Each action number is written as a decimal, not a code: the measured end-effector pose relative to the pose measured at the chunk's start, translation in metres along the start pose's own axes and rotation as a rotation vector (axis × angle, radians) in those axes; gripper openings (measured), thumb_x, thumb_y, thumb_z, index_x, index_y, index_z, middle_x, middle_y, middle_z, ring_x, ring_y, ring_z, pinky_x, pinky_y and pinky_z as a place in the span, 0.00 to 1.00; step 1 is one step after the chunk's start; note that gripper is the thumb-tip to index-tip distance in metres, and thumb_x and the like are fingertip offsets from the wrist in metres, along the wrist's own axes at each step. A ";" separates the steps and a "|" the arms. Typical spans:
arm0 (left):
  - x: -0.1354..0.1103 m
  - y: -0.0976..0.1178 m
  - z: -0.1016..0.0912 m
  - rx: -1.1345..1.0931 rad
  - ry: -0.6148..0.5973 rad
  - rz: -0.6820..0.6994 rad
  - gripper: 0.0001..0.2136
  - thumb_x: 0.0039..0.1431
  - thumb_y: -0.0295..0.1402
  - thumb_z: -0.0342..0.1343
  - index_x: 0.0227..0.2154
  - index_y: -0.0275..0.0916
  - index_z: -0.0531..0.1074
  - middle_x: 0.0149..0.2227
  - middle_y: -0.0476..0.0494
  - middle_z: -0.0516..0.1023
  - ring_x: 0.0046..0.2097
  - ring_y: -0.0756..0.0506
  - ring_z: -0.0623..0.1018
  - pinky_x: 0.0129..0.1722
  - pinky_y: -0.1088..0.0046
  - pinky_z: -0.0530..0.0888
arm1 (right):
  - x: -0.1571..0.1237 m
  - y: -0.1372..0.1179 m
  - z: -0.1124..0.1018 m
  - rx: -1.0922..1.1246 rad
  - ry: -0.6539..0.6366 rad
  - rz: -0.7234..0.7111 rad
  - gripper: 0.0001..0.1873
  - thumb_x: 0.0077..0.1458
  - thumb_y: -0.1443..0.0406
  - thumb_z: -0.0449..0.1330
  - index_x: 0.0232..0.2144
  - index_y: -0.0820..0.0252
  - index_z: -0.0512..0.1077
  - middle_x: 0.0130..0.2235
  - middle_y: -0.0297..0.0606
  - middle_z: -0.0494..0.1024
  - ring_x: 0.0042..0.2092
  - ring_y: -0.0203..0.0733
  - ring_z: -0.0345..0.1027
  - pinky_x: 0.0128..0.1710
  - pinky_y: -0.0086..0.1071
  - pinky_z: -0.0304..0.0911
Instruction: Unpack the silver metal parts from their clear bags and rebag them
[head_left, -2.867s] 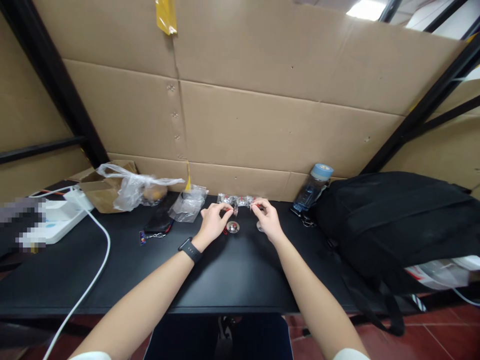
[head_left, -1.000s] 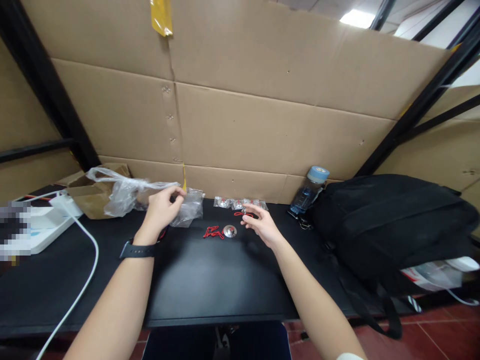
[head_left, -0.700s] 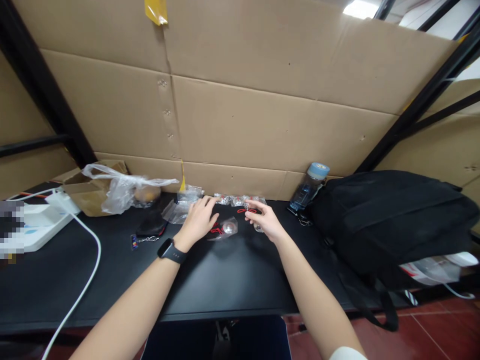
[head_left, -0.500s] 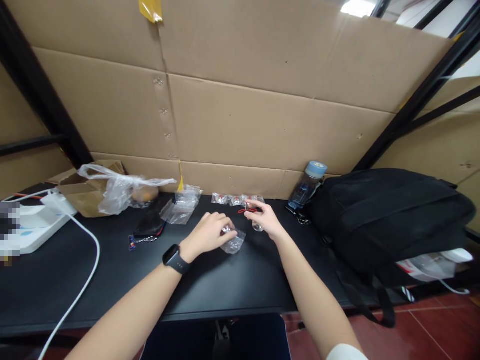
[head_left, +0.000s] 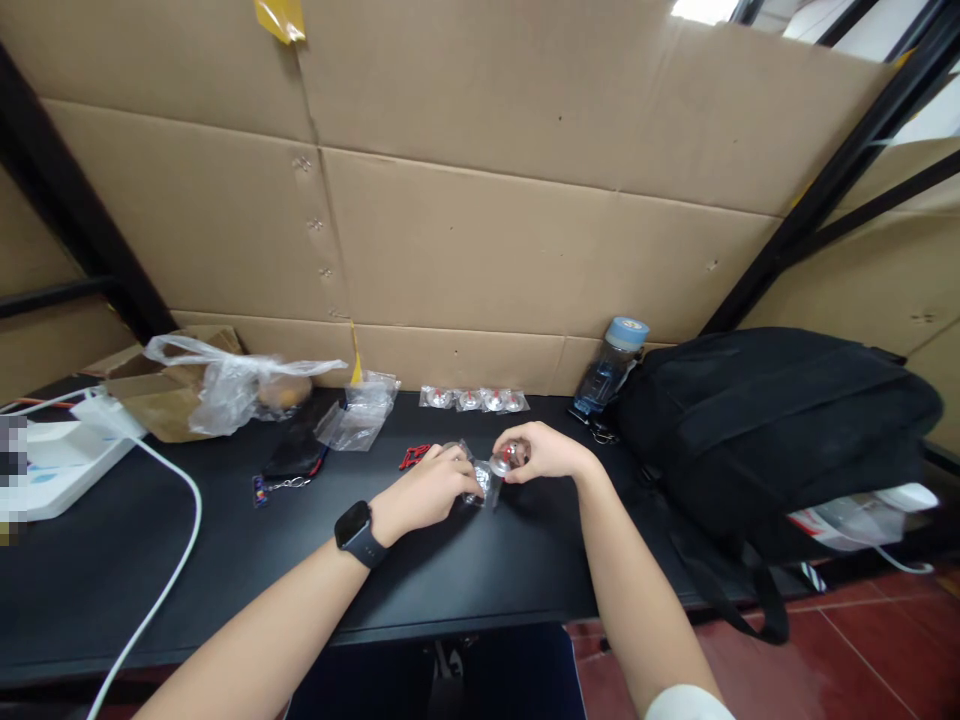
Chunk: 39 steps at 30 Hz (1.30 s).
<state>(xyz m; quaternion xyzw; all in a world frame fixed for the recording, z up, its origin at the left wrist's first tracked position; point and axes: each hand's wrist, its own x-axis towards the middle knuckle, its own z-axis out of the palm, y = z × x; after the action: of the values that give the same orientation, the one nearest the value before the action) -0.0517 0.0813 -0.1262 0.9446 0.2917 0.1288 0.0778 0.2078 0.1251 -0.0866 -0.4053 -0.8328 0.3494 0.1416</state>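
Note:
My right hand (head_left: pixel 541 455) pinches a small round clear case (head_left: pixel 504 458) with something red showing in it. Just left of it, the fingers of my left hand (head_left: pixel 431 490) are closed on a small clear plastic bag (head_left: pixel 478 484). Part of the bag is hidden beneath those fingers, and its contents are hard to make out. A red cord bundle (head_left: pixel 415 457) lies on the black desk (head_left: pixel 480 580) beside my left hand. Behind both hands, several small bagged round pieces with red marks (head_left: pixel 470 400) stand in a row by the cardboard wall.
To the left are a dark pouch (head_left: pixel 292 450) with a keyring, flat clear bags (head_left: pixel 360 415), a knotted plastic bag (head_left: pixel 229 390), a cardboard box (head_left: pixel 161 405) and a white power strip (head_left: pixel 60 465). A bottle (head_left: pixel 604 375) and a black backpack (head_left: pixel 772 430) stand right.
My right hand has come down from near the row, where it pinched a thin red cord, and now grips the round clear case. My left hand stays on the plastic bag.

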 end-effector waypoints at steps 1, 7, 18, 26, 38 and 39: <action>-0.001 0.001 0.000 0.007 -0.011 -0.011 0.18 0.64 0.27 0.52 0.51 0.54 0.75 0.50 0.46 0.78 0.54 0.41 0.70 0.50 0.62 0.61 | -0.001 0.000 0.000 -0.070 -0.017 0.017 0.21 0.39 0.62 0.72 0.39 0.60 0.79 0.28 0.31 0.78 0.28 0.35 0.69 0.31 0.26 0.63; -0.007 0.005 0.004 0.026 -0.072 -0.013 0.26 0.60 0.54 0.55 0.61 0.59 0.65 0.57 0.44 0.70 0.56 0.36 0.70 0.56 0.55 0.60 | -0.004 -0.004 0.001 -0.224 -0.032 0.061 0.20 0.36 0.60 0.73 0.36 0.59 0.79 0.31 0.32 0.80 0.31 0.37 0.72 0.33 0.25 0.62; -0.004 0.011 0.013 0.070 0.009 -0.039 0.21 0.63 0.49 0.54 0.57 0.54 0.69 0.56 0.42 0.70 0.57 0.36 0.69 0.59 0.55 0.60 | 0.001 0.001 0.015 -0.397 0.022 0.123 0.16 0.35 0.60 0.75 0.28 0.57 0.78 0.29 0.33 0.79 0.33 0.41 0.70 0.33 0.29 0.59; -0.003 0.006 0.015 0.023 -0.024 -0.030 0.19 0.63 0.43 0.57 0.57 0.59 0.70 0.58 0.44 0.69 0.58 0.38 0.70 0.59 0.56 0.60 | 0.011 0.005 0.023 -0.360 0.037 0.126 0.15 0.37 0.62 0.75 0.31 0.58 0.79 0.31 0.35 0.78 0.35 0.42 0.71 0.33 0.28 0.60; -0.005 0.008 0.013 0.001 -0.008 0.017 0.24 0.60 0.43 0.60 0.60 0.58 0.67 0.69 0.43 0.55 0.67 0.32 0.61 0.62 0.50 0.61 | 0.014 0.002 0.025 -0.315 0.078 0.072 0.10 0.42 0.69 0.73 0.28 0.58 0.76 0.29 0.32 0.79 0.31 0.36 0.71 0.30 0.26 0.57; -0.006 0.008 0.012 0.006 -0.013 0.020 0.25 0.59 0.43 0.60 0.60 0.58 0.67 0.70 0.43 0.53 0.68 0.32 0.58 0.62 0.48 0.60 | 0.015 0.001 0.025 -0.359 0.096 0.084 0.11 0.41 0.68 0.74 0.27 0.58 0.76 0.29 0.31 0.78 0.31 0.36 0.70 0.30 0.26 0.55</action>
<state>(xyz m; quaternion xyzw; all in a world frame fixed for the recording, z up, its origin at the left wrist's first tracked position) -0.0488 0.0708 -0.1371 0.9485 0.2823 0.1225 0.0753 0.1859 0.1248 -0.1060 -0.4746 -0.8565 0.1810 0.0918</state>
